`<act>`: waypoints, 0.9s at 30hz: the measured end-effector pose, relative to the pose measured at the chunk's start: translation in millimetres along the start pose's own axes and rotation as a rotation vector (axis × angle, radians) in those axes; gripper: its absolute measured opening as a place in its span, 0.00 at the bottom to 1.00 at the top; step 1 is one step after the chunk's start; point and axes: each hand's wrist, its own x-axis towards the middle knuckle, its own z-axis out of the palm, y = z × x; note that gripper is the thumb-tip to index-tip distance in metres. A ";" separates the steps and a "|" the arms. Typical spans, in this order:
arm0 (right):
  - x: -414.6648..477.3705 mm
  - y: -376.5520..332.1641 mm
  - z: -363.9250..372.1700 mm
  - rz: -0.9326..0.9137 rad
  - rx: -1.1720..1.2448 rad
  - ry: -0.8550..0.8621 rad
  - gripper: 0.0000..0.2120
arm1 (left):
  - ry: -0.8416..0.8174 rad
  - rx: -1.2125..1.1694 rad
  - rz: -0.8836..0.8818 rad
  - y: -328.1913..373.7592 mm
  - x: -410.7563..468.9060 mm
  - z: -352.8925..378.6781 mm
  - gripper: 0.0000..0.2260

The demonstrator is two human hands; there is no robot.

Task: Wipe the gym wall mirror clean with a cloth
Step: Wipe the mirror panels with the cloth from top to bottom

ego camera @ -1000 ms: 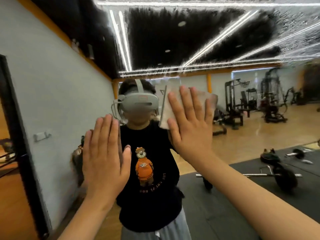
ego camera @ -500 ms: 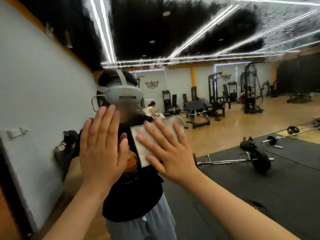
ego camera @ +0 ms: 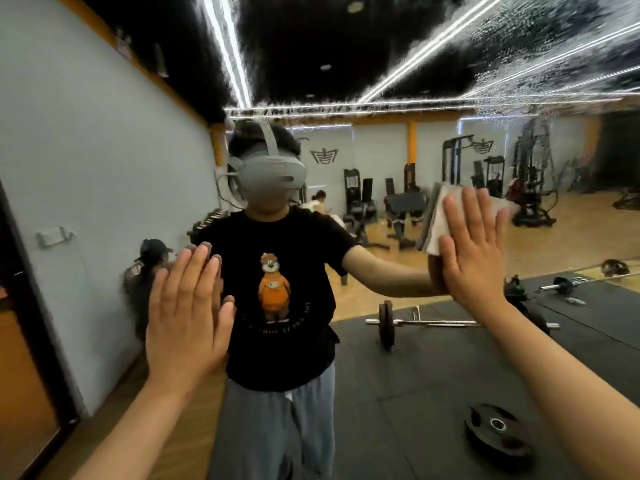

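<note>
The wall mirror (ego camera: 398,375) fills nearly the whole view and reflects the gym and a person in a black T-shirt with a grey headset. My right hand (ego camera: 472,251) lies flat with straight spread fingers and presses a folded pale grey cloth (ego camera: 434,223) against the glass at the right, about chest height. The cloth shows to the left of and above the fingers. My left hand (ego camera: 187,313) rests flat on the glass at the lower left, fingers straight and together, holding nothing.
The mirror's dark frame edge (ego camera: 31,313) runs down the far left beside a wooden wall. In the reflection lie a barbell (ego camera: 450,322), a weight plate (ego camera: 495,434) on black mats, and gym machines (ego camera: 533,188) at the back. Another person (ego camera: 149,271) sits reflected at the left.
My right hand has swept the cloth from the middle of the glass out to the right and higher. My left hand stays flat at the lower left. The view has shifted.
</note>
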 end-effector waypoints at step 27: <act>-28.5 -129.6 36.7 0.051 0.061 0.134 0.29 | 0.164 -0.133 0.008 -5.3 -18.9 3.3 0.28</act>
